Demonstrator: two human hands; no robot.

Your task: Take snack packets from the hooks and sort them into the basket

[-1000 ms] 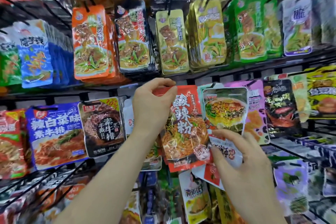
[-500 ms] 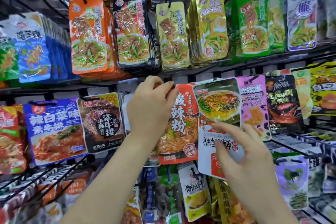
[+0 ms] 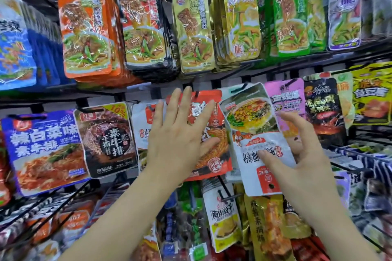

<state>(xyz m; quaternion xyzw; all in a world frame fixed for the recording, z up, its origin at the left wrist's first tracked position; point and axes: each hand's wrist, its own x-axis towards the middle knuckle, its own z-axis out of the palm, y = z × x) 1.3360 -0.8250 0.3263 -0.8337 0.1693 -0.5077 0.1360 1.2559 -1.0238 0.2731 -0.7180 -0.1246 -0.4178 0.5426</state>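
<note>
A person's left hand lies flat, fingers straight, over a red noodle packet hanging on a shop's wire rack. The right hand pinches a white packet, thumb on the front and fingers behind, its lettering upside down. A pink packet hangs just beside it, and rows of snack packets fill the hooks above and below.

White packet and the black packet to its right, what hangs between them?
A pink packet hangs between the white packet and the black packet, in the head view.
</note>
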